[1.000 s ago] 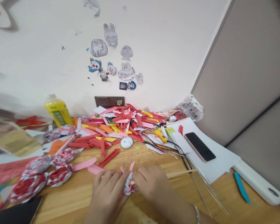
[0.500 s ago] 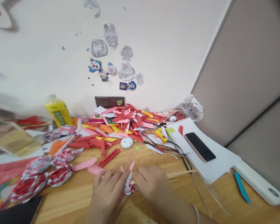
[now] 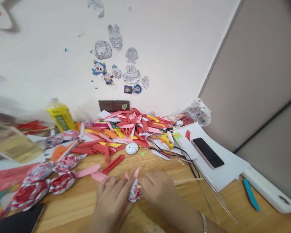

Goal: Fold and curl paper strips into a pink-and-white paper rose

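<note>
My left hand (image 3: 113, 197) is closed around a small pink-and-white folded paper flower (image 3: 134, 191), with pink paper points sticking up past the fingers. Pinched in my right hand (image 3: 157, 191) is a thin wooden stick (image 3: 188, 181). Its near end meets the right side of the flower, and its far end reaches out over the table to the right. Whether the stick goes inside the paper is hidden by the fingers. Just beyond my left hand lies a pink folded paper strip (image 3: 99, 176).
A heap of folded paper strips (image 3: 133, 124) lies along the wall. Finished paper balls (image 3: 63, 182) sit at left, near a yellow drink bottle (image 3: 60, 115). Farther right are a yellow glue gun (image 3: 167, 140), a phone (image 3: 208, 152), thin wires (image 3: 220, 202) and a teal cutter (image 3: 251, 195).
The wooden stick and my right hand have shifted very slightly, the stick's far end a little to the left. My left hand still holds the paper flower in the same place.
</note>
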Demonstrator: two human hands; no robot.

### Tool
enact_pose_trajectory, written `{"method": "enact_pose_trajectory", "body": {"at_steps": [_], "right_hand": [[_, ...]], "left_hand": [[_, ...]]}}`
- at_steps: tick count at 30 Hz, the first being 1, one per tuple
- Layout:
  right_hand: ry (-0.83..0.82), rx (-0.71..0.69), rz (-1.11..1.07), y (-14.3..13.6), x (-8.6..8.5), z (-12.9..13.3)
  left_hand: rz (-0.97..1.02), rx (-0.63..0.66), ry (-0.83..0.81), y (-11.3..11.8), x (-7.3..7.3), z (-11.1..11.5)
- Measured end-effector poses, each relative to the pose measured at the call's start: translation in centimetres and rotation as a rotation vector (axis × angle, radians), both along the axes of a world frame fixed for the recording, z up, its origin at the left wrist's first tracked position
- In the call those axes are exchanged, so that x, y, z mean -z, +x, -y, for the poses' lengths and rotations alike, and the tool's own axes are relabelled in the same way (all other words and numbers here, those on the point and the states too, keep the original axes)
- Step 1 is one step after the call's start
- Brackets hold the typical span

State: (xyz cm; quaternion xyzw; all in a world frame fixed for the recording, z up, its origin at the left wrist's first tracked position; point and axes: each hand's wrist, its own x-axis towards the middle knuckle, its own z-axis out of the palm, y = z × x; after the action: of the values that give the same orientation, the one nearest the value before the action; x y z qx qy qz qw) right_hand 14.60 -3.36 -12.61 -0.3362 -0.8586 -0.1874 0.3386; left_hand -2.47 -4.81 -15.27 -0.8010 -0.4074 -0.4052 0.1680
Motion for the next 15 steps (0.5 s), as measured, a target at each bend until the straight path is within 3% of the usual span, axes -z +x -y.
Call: {"method": "enact_pose_trajectory", "body": {"at_steps": [15], "right_hand": [[-0.030,-0.026,0.127,0.11,-0.36,0.41]], "left_hand": [[-0.017,0.010,-0.011,-0.21,0.24,-0.04]]}}
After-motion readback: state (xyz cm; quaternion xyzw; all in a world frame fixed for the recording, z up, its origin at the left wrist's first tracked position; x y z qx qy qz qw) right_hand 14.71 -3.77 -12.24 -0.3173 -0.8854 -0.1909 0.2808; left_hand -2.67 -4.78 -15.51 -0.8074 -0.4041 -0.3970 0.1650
